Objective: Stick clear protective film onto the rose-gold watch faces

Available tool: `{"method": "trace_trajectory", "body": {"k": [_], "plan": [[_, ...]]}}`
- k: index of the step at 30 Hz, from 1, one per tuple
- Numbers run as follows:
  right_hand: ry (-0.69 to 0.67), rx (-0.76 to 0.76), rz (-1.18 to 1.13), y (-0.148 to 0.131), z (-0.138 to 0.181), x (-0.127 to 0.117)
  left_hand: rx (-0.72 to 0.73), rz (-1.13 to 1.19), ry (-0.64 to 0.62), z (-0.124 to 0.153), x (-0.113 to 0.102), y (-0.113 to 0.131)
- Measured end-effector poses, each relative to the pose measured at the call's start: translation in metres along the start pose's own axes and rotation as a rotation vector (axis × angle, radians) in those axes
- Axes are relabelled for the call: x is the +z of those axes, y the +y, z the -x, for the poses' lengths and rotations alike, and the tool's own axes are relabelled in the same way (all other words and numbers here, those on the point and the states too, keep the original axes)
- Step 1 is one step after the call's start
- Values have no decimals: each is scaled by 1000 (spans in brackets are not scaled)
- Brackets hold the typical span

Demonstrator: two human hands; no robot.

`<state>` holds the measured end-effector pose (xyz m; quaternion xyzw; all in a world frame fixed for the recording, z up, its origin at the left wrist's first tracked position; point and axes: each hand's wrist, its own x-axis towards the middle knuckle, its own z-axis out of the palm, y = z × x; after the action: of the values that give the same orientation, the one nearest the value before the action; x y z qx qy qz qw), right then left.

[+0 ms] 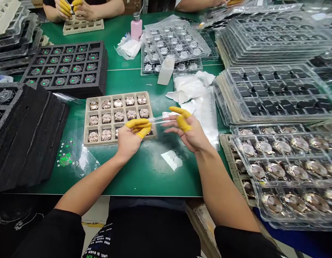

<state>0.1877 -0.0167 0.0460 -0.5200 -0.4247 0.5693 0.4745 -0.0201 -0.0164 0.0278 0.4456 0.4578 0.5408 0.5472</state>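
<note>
My left hand [133, 136], with yellow finger cots on several fingers, is closed in a pinch over the lower right of a beige tray [86, 123]. From its fingertips a thin strip of clear plastic film [162, 117] stretches toward my right hand [187, 127]. That hand, also in yellow finger cots, has its fingers apart and partly blurred; whether it touches the film I cannot tell. Rose-gold watch heads [119, 115] sit in the tray's compartments, some hidden behind my left hand. A small white sheet [171, 160] lies on the green table [155, 179] below my hands.
Black foam trays [101, 71] with green-dotted watch parts stand left. Green and white dots [65, 158] lie nearby. A white bottle [166, 70], a pink bottle [136, 27] and white tissue [187, 87] are ahead. Stacked clear trays [284, 147] fill the right. Another person's hands [86, 10] work opposite.
</note>
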Motion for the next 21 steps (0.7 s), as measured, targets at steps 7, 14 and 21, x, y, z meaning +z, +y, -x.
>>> {"method": "trace_trajectory", "body": {"k": [7,14,21], "plan": [[48,63,-128,8,1,15,31,-161,-294,4,-5,7],[-251,203,-142,0,10,-3,-50,-66,-442,1,-6,5],[11,52,131,15,-16,-5,-248,52,-818,20,0,9]]}}
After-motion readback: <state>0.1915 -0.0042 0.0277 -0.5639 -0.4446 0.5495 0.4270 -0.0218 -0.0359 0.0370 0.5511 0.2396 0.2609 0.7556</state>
